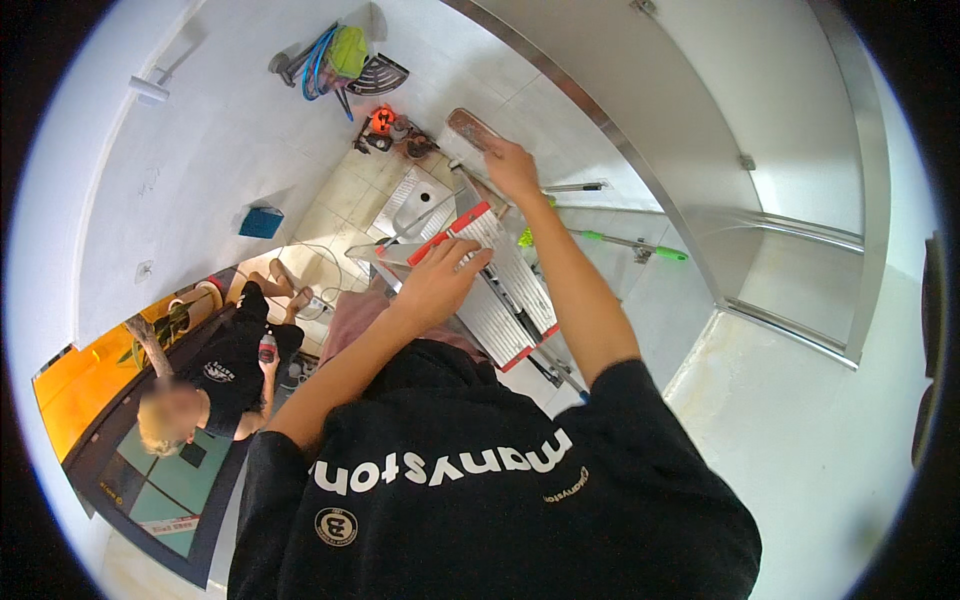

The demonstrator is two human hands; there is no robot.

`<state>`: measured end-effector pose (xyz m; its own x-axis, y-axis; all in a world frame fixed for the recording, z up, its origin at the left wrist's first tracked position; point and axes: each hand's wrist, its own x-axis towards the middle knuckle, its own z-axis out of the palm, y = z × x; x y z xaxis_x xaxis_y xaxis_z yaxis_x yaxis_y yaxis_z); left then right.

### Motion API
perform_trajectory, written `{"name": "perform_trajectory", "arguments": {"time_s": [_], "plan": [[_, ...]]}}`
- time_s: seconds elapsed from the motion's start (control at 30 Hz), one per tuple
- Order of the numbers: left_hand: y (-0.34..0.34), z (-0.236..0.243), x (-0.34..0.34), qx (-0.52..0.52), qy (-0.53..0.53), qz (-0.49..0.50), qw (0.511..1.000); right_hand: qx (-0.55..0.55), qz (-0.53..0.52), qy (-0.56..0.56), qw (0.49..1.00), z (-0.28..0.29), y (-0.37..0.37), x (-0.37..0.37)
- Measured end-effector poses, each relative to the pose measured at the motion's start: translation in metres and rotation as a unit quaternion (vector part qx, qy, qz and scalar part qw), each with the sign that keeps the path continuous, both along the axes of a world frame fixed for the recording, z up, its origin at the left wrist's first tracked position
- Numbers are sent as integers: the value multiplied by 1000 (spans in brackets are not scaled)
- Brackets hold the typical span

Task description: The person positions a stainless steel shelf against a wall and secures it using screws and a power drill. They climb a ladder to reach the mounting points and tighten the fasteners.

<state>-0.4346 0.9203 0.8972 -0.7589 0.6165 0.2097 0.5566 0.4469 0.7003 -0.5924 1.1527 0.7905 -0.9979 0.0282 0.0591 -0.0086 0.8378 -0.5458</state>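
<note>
Black shirt (480,500) fills my lower view. Below it, the stepladder (500,290) — rigid metal, likely awkward rather than heavy, best gripped by its rails. My left hand (440,282) lies flat on top, fingers spread; my right hand (512,168) is curled round a brown tool (472,128) — its working end is hard to make out. Ladder feet hidden.

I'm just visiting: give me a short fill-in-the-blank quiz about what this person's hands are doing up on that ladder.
1. The left hand rests on the top of a silver and ____ stepladder.
2. The right hand reaches up to a flat ____ tool against the white wall.
3. Below, a second person in a ____ shirt holds a small drill.

Missing words: red; brown; black
</note>
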Motion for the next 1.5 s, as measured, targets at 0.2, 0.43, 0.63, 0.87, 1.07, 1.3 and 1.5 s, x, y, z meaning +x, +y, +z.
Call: {"name": "perform_trajectory", "arguments": {"time_s": [0.2, 0.43, 0.63, 0.87, 1.07, 1.3, 1.5], "plan": [[-75, -9, 11, 54, -106, 149, 982, -126, -175, -44, 976, 107, 12, 159], [-206, -76, 58, -177, -279, 357, 874, -138, -296, -121, 938, 150, 9, 255], [-245, -133, 121, -203, -381, 361, 827, -172, -298, -88, 935, 147, 10, 279], [-243, -152, 136, -146, -403, 351, 832, -196, -301, -66, 931, 158, 12, 279], [-241, -136, 115, -66, -450, 342, 822, -198, -287, -95, 933, 152, 13, 284], [-218, -111, 86, -32, -365, 358, 859, -227, -284, -118, 924, 160, 6, 271], [-184, -77, 51, -39, -379, 321, 867, -234, -290, -99, 923, 163, 7, 272]]}}
